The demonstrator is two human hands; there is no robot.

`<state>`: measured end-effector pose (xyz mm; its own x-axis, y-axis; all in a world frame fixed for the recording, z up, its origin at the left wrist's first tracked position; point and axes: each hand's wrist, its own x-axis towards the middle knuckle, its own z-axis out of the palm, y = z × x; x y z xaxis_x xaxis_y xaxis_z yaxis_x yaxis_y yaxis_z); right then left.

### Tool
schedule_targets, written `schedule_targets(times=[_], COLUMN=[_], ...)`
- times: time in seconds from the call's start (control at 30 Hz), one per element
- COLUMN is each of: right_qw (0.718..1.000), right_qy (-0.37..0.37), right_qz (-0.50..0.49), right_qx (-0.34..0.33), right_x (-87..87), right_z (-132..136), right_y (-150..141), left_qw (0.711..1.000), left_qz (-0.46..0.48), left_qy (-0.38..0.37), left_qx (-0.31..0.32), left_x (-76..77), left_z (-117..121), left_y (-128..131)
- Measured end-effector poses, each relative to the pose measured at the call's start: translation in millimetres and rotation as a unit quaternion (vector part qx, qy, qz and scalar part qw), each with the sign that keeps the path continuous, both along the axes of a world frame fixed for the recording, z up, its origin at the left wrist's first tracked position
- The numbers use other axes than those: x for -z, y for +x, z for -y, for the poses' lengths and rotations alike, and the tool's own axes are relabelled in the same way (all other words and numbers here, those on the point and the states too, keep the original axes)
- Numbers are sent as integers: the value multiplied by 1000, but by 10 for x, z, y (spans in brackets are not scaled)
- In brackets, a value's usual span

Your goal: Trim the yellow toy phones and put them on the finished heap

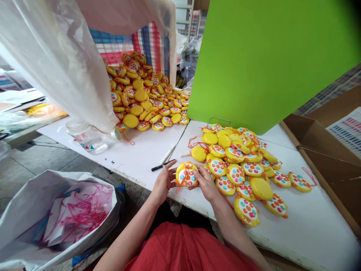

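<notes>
Between my two hands, above the table's front edge, I hold a yellow toy [187,174] with coloured round buttons on a white face and an orange cord across it. My left hand [163,182] grips its left side, with the index finger stretched out over a marker. My right hand [207,183] holds the right side, thumb on the face. Just beyond my left hand lie a black marker [158,167] and a white pen [168,153]. A pile of similar yellow toys [235,174] spreads to the right of my right hand, some face up, others back up.
A larger heap of the toys [141,96] spills from a bag at the back left. A clear jar [86,137] lies at the left edge. A green panel [254,56] stands behind; a cardboard box [324,158] is right. A white sack [56,180] with pink strings sits below left.
</notes>
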<state>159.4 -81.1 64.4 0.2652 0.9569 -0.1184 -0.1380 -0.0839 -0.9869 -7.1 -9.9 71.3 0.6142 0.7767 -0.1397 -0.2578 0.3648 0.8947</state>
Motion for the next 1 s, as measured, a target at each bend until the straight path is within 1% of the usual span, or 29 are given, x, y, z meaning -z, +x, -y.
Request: schedule_targets(times=[0.03,0.07,0.13,0.2,0.23,0.3,0.37,0.5,0.57,0.67,0.73,0.8,0.87,0.9,0.93,0.97,1.0], right_qw=[1000,999,996,986,980,968,961,964,969,975,978,982,984,985,986,987,987], right_qy=[-2,-1,6,18,24,39,55,68,65,63,61,61,59,57,55,53,51], right_qz=[12,32,92,165,199,250,270,257,239,215,195,174,160,157,155,153,153], right_qx=[3,1,-15,-21,-16,1,8,1,-1,-13,-28,-44,-45,-37,-28,-18,-11], right_x=[-8,-26,-83,-144,-168,-192,-186,-131,-104,-77,-62,-47,-30,-24,-23,-27,-37], right_z=[2,6,23,43,52,66,73,79,85,103,116,124,121,115,107,98,88], right_y=[-7,-15,-38,-61,-69,-70,-49,30,67,102,105,93,74,64,54,42,29], left_qw=[1000,999,994,983,976,965,959,962,959,943,926,903,878,874,881,900,926], left_qz=[9,8,-31,-94,-125,-174,-200,-195,-203,-243,-268,-284,-285,-276,-262,-243,-217], left_qy=[6,28,100,160,175,183,181,183,190,212,238,276,311,317,312,293,264], left_qx=[11,21,21,-5,-26,-72,-89,-54,-61,-86,-116,-167,-226,-244,-241,-211,-160], left_x=[4,14,43,73,85,101,107,81,46,-17,-49,-61,-51,-40,-26,-11,2], left_z=[5,12,30,48,53,53,35,-35,-81,-170,-243,-309,-341,-336,-317,-282,-234], left_y=[2,8,30,58,69,75,59,-7,-45,-117,-171,-211,-224,-218,-205,-184,-159])
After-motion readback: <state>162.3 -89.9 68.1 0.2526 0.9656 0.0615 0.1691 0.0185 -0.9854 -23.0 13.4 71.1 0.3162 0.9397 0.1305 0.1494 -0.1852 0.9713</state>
